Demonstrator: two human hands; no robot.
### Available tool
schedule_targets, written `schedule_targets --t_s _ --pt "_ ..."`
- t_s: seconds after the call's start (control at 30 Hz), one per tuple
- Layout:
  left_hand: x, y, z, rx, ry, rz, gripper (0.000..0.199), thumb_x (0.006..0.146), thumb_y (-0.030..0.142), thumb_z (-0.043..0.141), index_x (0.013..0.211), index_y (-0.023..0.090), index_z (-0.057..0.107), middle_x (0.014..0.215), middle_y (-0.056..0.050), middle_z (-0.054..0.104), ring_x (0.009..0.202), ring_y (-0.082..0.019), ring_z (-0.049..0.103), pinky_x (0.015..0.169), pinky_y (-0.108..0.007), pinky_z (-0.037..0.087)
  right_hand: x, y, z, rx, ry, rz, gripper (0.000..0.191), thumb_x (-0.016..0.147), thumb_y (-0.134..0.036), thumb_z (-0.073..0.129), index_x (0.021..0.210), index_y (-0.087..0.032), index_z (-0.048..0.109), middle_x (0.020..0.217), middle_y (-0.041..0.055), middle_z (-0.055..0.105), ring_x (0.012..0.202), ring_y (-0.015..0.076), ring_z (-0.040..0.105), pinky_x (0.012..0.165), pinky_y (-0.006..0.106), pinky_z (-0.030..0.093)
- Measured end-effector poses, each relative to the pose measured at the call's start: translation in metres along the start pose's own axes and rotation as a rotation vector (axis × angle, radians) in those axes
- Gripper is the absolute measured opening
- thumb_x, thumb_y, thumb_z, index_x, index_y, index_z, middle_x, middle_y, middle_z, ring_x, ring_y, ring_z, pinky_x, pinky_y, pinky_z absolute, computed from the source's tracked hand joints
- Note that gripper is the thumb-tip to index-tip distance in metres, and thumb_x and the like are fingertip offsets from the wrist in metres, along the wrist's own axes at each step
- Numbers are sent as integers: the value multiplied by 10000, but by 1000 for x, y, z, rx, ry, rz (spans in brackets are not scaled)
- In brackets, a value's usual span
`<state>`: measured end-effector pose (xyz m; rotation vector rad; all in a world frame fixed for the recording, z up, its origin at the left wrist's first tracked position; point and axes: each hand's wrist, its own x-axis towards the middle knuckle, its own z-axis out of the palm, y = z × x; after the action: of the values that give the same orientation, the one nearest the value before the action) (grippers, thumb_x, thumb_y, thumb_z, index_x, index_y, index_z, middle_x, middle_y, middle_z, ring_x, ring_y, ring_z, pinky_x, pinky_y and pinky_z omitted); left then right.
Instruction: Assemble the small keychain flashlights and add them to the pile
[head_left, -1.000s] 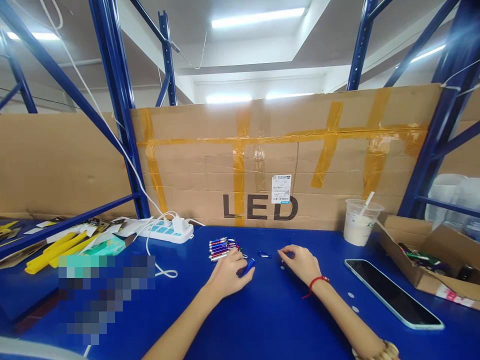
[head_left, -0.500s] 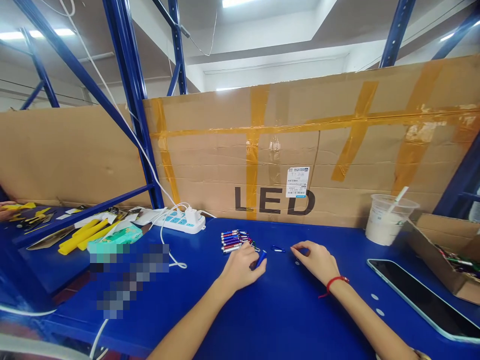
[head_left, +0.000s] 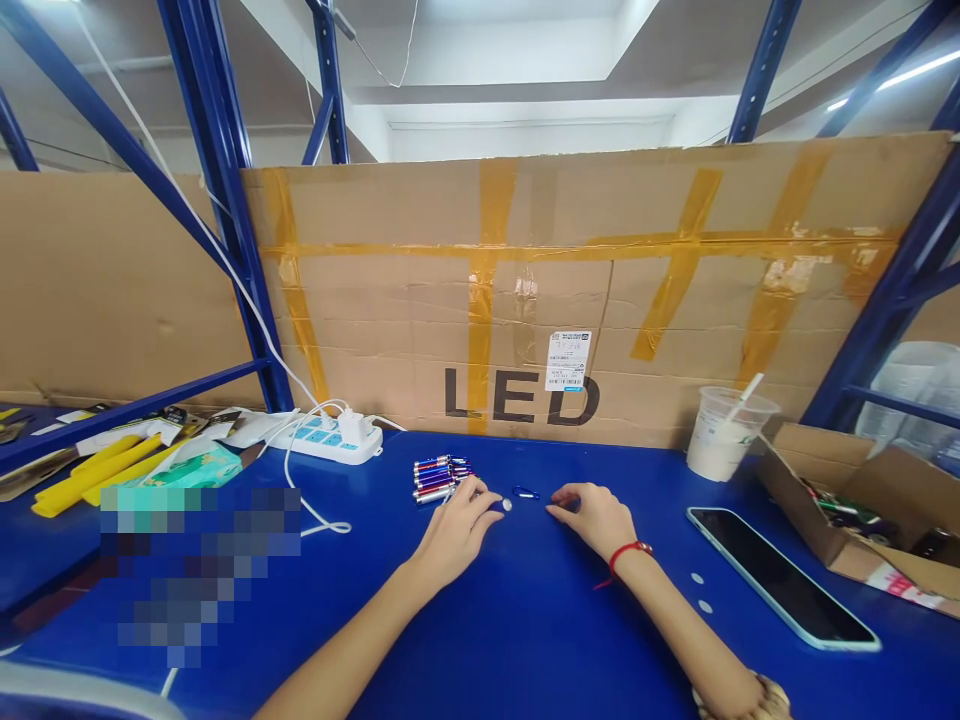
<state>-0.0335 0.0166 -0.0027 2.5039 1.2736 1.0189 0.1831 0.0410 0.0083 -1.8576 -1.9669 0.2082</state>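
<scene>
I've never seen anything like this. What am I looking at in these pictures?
No robot: these are a person's bare left hand and right hand, seen from a camera worn on the head. On the blue tabletop are small metallic tubes in red, blue and silver, a small blue oblong clip, a flat, black-screened phone and a clear plastic cup. The left hand is at a small pale round disc; whether it grips it is unclear. The right hand, near the clip, holds nothing I can make out.

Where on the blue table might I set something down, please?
Bare table lies between the two forearms, and between the right hand and the cup. Crowded: tubes at the left hand; box and phone at far right.
</scene>
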Motion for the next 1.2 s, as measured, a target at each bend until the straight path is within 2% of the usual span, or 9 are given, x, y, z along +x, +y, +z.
schedule_targets --t_s 0.13,0.37,0.53,0.63,0.77,0.87,0.97,1.1,1.2 --pt "1 -1 -2 39 39 56 262 915 273 331 1002 213 570 947 -46 519 847 -148 538 733 -254 478 -2 -4 5 91 -19 -67 112 727 -323 599 769 -269 689 790 -22 704 670 140 626 552 231 421" --pt "3 0 -1 123 -3 172 252 916 303 343 984 219 570 943 -48 529 883 -162 529 727 -251 475 -2 -3 11 128 -4 -102 155 673 -401 653 729 -260 685 767 -23 695 655 134 616 529 217 410" --pt "6 -7 1 139 -6 145 243 924 263 311 993 213 539 972 -50 532 893 -160 540 708 -240 471 -2 -8 10 139 -8 -171 99 695 -335 652 752 -256 672 720 -44 692 623 110 616 548 198 439" --pt "6 -6 4 106 -33 132 226 922 225 310 972 218 529 971 -37 545 883 -150 550 734 -241 463 -5 -12 11 232 88 -314 106 762 -306 595 807 -256 677 776 -31 686 647 109 614 576 203 462" --pt "3 2 8 29 -56 127 185 912 208 344 966 219 520 1001 -28 569 906 -149 551 779 -251 449 -13 -20 11 428 227 -511 207 831 -302 512 939 -237 678 804 11 652 670 119 600 564 209 467" --pt "2 6 9 -5 -58 127 154 905 206 368 966 210 509 981 -24 589 913 -155 546 799 -260 443 -20 -29 7 490 255 -543 246 848 -308 493 998 -227 670 748 17 619 649 121 584 569 215 470" --pt "2 6 7 2 -46 108 153 905 204 361 960 205 504 936 -24 586 866 -156 550 771 -263 448 -24 -35 2 527 225 -578 251 857 -310 486 1027 -251 661 762 17 601 667 117 579 582 213 476" --pt "4 0 4 40 -66 105 181 906 186 332 965 206 502 958 -27 571 849 -152 562 709 -249 457 -24 -33 0 536 238 -661 247 848 -327 506 1029 -262 662 749 20 575 654 114 554 577 219 468" --pt "5 -5 2 83 -82 105 192 907 180 320 969 203 500 966 -31 569 830 -153 568 670 -244 457 -23 -29 2 531 263 -671 249 840 -285 528 1057 -267 648 760 23 562 648 113 538 571 221 453"
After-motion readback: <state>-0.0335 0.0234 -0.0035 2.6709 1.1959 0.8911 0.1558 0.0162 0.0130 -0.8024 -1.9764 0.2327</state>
